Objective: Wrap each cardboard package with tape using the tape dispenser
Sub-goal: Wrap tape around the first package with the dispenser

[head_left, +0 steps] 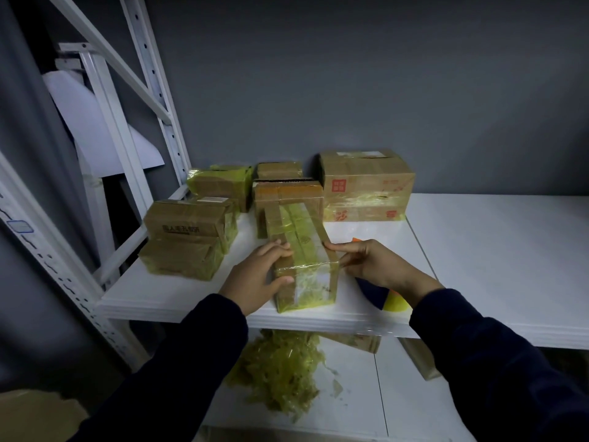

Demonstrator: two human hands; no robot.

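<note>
front package (302,260): matt brown cardboard under glossy, wrinkled yellowish clear tape | large box (366,186): plain cardboard, shiny tape bands | shelf board (494,250): white, smooth, matt | rack upright (160,100): white painted metal, perforated | scrap heap (280,374): crumpled glossy film | sleeves (191,362): dark matt cloth | wall (350,74): grey, matt

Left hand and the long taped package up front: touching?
Touching. Head view shows the left hand gripping the long taped package, fingers over its top left edge, thumb pressed on its near end.
</note>
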